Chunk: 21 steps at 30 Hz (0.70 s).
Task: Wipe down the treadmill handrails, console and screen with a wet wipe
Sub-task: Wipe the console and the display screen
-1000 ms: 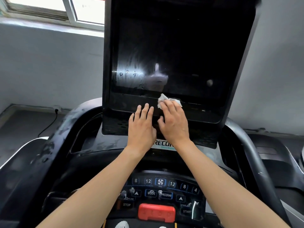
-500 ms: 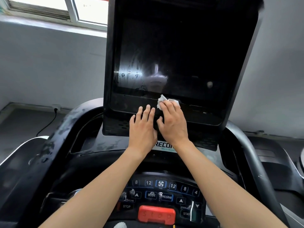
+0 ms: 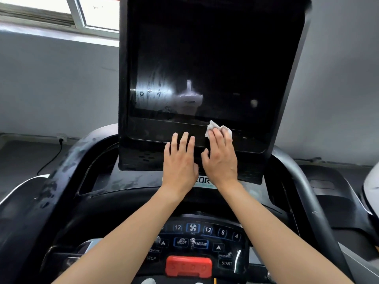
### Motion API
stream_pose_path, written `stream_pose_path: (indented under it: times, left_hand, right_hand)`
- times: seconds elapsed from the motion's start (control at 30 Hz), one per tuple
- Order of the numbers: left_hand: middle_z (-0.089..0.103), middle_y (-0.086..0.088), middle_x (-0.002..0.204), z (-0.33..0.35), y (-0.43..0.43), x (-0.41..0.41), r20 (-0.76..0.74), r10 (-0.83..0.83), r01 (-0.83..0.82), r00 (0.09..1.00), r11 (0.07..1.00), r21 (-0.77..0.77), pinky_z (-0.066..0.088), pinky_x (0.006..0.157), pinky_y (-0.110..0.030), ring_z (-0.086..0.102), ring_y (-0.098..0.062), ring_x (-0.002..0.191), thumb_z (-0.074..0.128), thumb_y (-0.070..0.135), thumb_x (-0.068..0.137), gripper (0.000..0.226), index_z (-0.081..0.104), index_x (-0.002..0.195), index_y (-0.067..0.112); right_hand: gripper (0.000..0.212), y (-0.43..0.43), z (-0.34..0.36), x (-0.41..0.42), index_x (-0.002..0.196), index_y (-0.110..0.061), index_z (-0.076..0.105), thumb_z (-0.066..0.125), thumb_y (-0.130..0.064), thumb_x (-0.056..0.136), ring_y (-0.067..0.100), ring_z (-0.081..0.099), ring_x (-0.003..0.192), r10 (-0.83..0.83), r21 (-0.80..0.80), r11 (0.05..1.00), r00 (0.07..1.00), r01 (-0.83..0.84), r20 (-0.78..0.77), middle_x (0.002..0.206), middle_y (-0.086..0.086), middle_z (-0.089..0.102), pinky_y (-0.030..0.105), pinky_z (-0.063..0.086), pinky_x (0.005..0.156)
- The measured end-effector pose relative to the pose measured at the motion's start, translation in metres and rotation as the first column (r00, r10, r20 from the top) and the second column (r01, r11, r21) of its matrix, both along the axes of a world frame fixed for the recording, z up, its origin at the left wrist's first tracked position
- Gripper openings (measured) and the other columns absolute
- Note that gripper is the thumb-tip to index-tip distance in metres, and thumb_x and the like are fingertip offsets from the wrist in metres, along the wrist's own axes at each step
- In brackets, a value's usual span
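The tall black treadmill screen [image 3: 215,58] stands upright ahead, with wet streaks across its lower left. My right hand [image 3: 220,155] lies flat on the panel just below the glass and presses a crumpled white wet wipe [image 3: 213,126] under its straight fingers. My left hand [image 3: 180,160] rests flat beside it on the same lower panel, fingers straight and spread, holding nothing. The console [image 3: 196,240] with its buttons and red stop key sits below my forearms. A dark left handrail [image 3: 61,171] and right handrail [image 3: 307,197] curve down either side.
A grey wall and a window [image 3: 61,11] lie behind the treadmill. A black cable [image 3: 51,158] runs down to the floor at left. Another machine's edge [image 3: 371,181] shows at far right. Smudges mark the left handrail and the tray under the screen.
My right hand has slid the wipe a little to the right along the panel under the screen. My left hand has stayed flat in the same place.
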State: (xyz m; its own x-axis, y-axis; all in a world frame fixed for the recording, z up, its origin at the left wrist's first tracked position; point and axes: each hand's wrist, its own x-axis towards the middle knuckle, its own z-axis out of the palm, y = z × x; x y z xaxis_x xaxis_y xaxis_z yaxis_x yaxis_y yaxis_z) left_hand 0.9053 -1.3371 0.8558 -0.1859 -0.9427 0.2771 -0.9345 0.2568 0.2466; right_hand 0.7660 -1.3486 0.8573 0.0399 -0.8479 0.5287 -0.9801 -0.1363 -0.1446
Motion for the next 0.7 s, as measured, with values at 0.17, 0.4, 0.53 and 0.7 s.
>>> stream_pose_path:
  times: [0.17,0.4,0.53,0.7]
  left_hand:
    - [0.028,-0.008,0.167,0.003,-0.002,-0.019,0.011,-0.103,0.103,0.995,0.995,-0.013,0.027,0.123,-0.052,0.017,-0.034,0.156,0.061,0.023,0.09,0.075,0.033,0.158,0.01]
    - [0.025,-0.008,0.169,0.004,0.001,-0.048,0.046,-0.161,0.161,0.986,0.987,0.003,0.026,0.124,-0.052,0.014,-0.035,0.157,0.061,0.023,0.09,0.077,0.031,0.16,0.011]
    - [0.025,-0.011,0.168,0.004,0.004,-0.057,0.049,-0.153,0.153,0.987,0.988,0.007,0.027,0.123,-0.053,0.013,-0.037,0.157,0.064,0.022,0.088,0.078,0.032,0.159,0.01]
    - [0.021,-0.011,0.169,0.003,0.005,-0.065,0.07,-0.157,0.158,0.985,0.987,0.001,0.026,0.124,-0.052,0.011,-0.036,0.158,0.063,0.023,0.089,0.078,0.03,0.16,0.011]
  right_hand:
    - [0.058,0.003,0.003,-0.037,0.152,-0.003,0.042,0.054,-0.017,0.097,0.029,0.032,0.15,-0.034,0.008,0.999,0.998,0.035,-0.052,0.155,0.011,0.045,0.041,0.03,0.124]
    - [0.062,0.013,-0.002,-0.083,0.158,-0.008,0.031,0.052,-0.022,0.102,0.027,0.02,0.155,-0.317,0.052,0.948,0.922,0.313,0.223,0.161,0.008,0.034,0.046,0.034,0.121]
    - [0.065,0.013,-0.004,-0.072,0.162,-0.01,0.021,0.045,-0.032,0.105,0.022,0.002,0.159,-0.192,0.131,0.977,0.96,0.167,0.205,0.171,0.003,0.015,0.037,0.018,0.128]
    - [0.056,0.014,-0.011,-0.095,0.161,-0.01,0.028,0.041,-0.025,0.108,0.023,0.005,0.159,0.044,0.096,0.994,0.999,-0.044,0.001,0.171,0.006,0.016,0.043,0.021,0.128]
